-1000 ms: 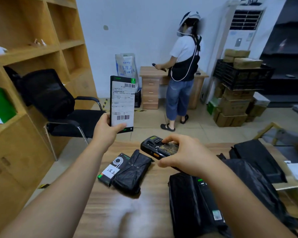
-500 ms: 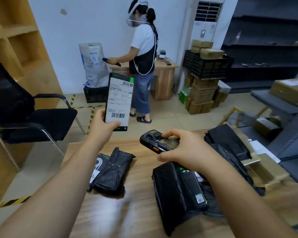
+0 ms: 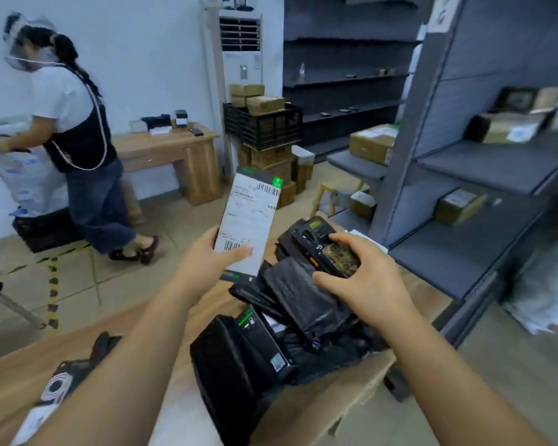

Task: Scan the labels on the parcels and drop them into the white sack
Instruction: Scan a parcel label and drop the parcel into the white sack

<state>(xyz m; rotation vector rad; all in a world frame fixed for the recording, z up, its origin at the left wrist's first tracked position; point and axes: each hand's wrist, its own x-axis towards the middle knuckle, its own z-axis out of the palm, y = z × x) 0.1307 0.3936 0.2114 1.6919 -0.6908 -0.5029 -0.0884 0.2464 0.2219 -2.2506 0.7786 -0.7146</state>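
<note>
My left hand [image 3: 207, 262] grips the lower end of a flat black parcel [image 3: 250, 217], held upright with its white barcode label facing me. My right hand [image 3: 364, 278] holds a black handheld scanner [image 3: 322, 249] just right of that parcel, its head pointing up and left. Below both hands, several black parcels [image 3: 290, 317] lie heaped on the wooden table [image 3: 322, 403]. Another black parcel with a white label [image 3: 55, 387] lies at the table's left, partly hidden by my left forearm. A white sack [image 3: 23, 175] stands at the far left wall beside another person.
A person in a white shirt [image 3: 71, 130] stands at far left by a wooden desk [image 3: 171, 152]. Grey shelving [image 3: 484, 169] with cardboard boxes fills the right side. A black crate on stacked boxes [image 3: 264, 127] stands by the air conditioner. White bagging [image 3: 541, 291] lies at right.
The view has swung to the right, bringing the grey shelving into sight and putting the person at far left. Both hands keep their hold on the parcel and scanner, now closer together.
</note>
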